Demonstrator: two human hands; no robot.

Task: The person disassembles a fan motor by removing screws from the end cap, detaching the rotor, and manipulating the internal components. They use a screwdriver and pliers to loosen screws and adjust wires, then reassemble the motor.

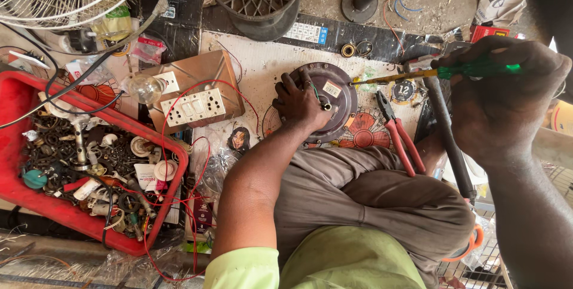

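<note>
Seated at the near edge of a cluttered printed floor mat (262,62), a person's left hand (301,103) presses a round dark metal fan motor housing (334,95) still while the right hand (498,95) grips a green-handled screwdriver (430,73), its tip aimed at the housing's rim.

A left hand (301,101) presses a round motor housing (327,101). The right hand (501,95) grips a green-handled screwdriver (436,74) against its edge.

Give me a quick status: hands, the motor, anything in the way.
Left hand flat on round fan motor housing. Right hand grips green-handled screwdriver, tip at housing edge. Red pliers lie beside the housing.
</note>
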